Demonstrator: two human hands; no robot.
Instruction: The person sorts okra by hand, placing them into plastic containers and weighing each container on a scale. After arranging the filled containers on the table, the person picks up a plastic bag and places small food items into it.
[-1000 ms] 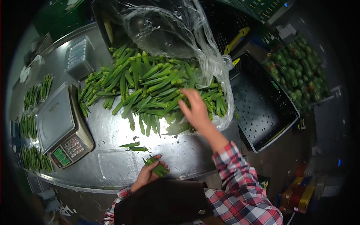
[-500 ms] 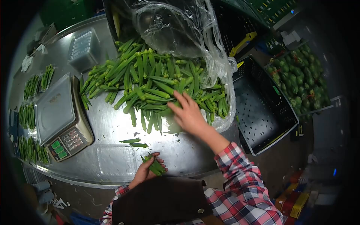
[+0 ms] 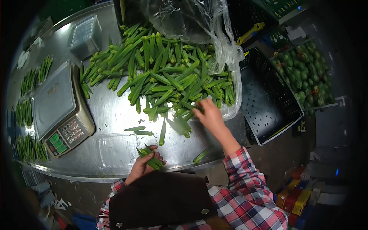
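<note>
A large heap of green okra [image 3: 165, 76] spreads over the metal table, partly under a clear plastic bag [image 3: 226, 46]. My left hand [image 3: 143, 165] is closed around a small bunch of okra [image 3: 151, 158] near the table's front edge. At the heap's lower right, my right hand [image 3: 209, 115] has its thumb and fingers pinched on an okra pod [image 3: 188, 105]. Two loose pods [image 3: 143, 133] lie above my left hand, and a single pod [image 3: 200, 156] is by the front edge.
A digital scale [image 3: 65, 107] stands left, with packed okra [image 3: 28, 149] beyond it. Clear plastic trays [image 3: 85, 36] are stacked at the back left. A black crate [image 3: 268, 99] is on the right, beside a crate of green produce [image 3: 306, 73].
My right hand has moved down and right along the heap. Several pods have shifted towards the front, and one now lies near the table edge. My left hand still holds its bunch.
</note>
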